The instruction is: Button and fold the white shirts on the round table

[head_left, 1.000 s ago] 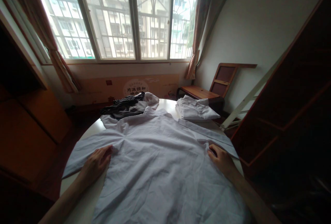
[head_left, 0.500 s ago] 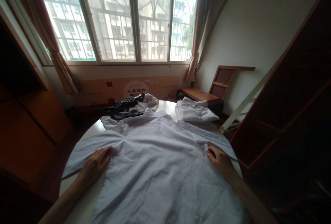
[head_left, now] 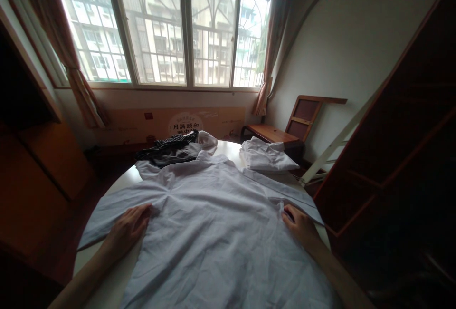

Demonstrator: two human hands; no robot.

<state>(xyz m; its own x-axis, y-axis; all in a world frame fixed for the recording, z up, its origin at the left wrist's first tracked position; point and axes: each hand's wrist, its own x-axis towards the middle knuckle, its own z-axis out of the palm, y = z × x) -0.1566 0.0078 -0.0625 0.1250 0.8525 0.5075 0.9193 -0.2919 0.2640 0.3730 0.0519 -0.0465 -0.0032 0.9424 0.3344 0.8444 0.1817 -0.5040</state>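
Observation:
A white shirt [head_left: 217,233] lies spread flat, back side up, over a round white table [head_left: 123,180], collar towards the window. My left hand [head_left: 126,230] rests palm down on the shirt near its left armpit, beside the left sleeve. My right hand [head_left: 299,226] presses on the cloth at the right armpit, fingers curled at the edge of the right sleeve. Whether those fingers pinch the fabric is unclear.
A folded white garment [head_left: 265,157] sits at the table's far right. A dark striped garment [head_left: 167,149] lies crumpled at the far side. Beyond are a wooden chair [head_left: 285,128], a cardboard box [head_left: 171,121] under the window, and dark wooden cabinets at both sides.
Both hands stay on the shirt in the same places. The camera has tilted up slightly, so everything sits a bit lower and to the left in view.

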